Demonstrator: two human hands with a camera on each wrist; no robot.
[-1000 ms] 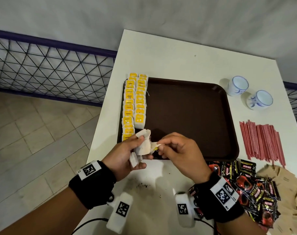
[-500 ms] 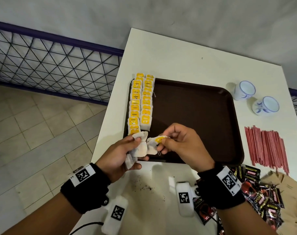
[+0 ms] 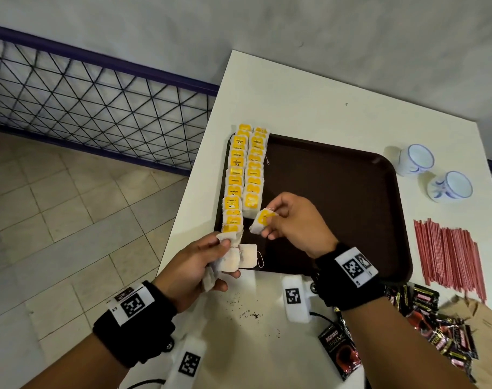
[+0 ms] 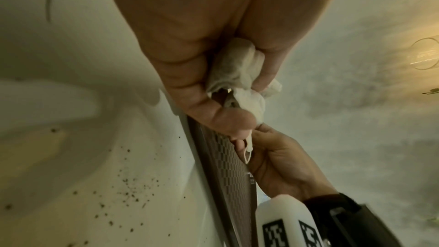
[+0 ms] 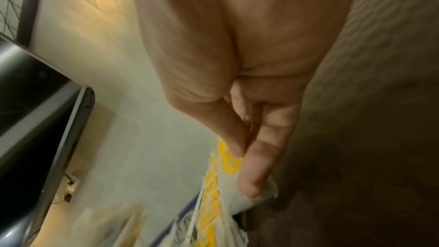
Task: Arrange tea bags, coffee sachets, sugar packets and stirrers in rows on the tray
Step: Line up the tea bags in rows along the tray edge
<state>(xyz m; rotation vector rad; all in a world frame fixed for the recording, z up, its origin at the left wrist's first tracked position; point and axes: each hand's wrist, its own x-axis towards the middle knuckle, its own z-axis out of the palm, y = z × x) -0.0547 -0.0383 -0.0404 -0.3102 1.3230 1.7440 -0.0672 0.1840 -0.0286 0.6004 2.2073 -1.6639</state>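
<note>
Two rows of yellow-tagged tea bags [image 3: 244,175] run along the left side of the dark brown tray [image 3: 337,209]. My right hand [image 3: 291,223] pinches one tea bag [image 3: 263,223] by its yellow tag, just below the end of the inner row and above the tray. In the right wrist view this tea bag [image 5: 228,161] sits between thumb and forefinger. My left hand [image 3: 202,262] grips a bunch of white tea bags [image 3: 233,256] at the tray's near left corner; the left wrist view shows these tea bags [image 4: 240,82] crumpled in the fingers.
Red stirrers [image 3: 447,251] lie right of the tray. Black coffee sachets [image 3: 424,327] and brown sugar packets [image 3: 475,321] are piled at the near right. Two white cups [image 3: 433,175] stand at the far right. Tea crumbs [image 3: 250,314] dot the white table [image 3: 295,102]. The table's left edge drops to tiled floor.
My right hand has pulled one tea bag free of the bunch and carried it up and right over the tray. The left hand stays low with the rest.
</note>
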